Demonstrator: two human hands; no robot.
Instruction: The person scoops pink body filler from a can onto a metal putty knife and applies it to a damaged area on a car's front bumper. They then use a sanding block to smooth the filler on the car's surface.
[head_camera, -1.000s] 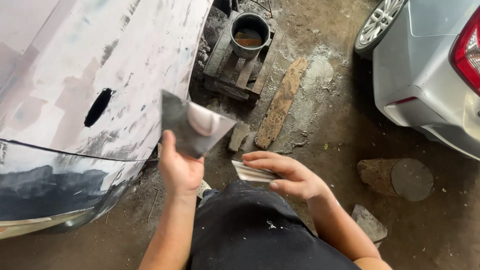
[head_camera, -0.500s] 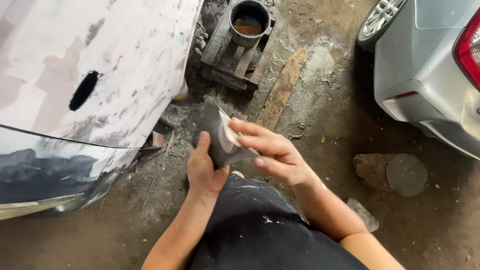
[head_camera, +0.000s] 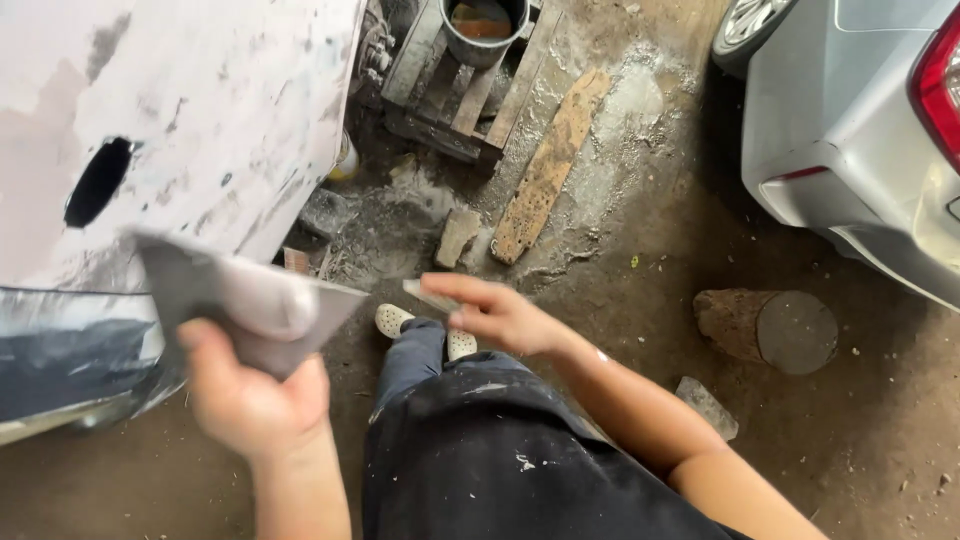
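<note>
Filler work on the sanded car panel (head_camera: 200, 110): the left hand (head_camera: 255, 400) is closed around a grey mixing board (head_camera: 240, 300) smeared with pale filler, raised just beside the panel. The right hand (head_camera: 495, 315), arm half extended, pinches a small spreader (head_camera: 428, 295) over the dirt floor; next, I judge, it must load that blade from the board.

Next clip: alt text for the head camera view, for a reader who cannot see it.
A person's left hand holds a flat grey board smeared with pale filler beside a white, sanded car body panel, while the right hand holds a thin flat spreader blade. Below lie a dirt floor, wooden planks and a silver car.
</note>
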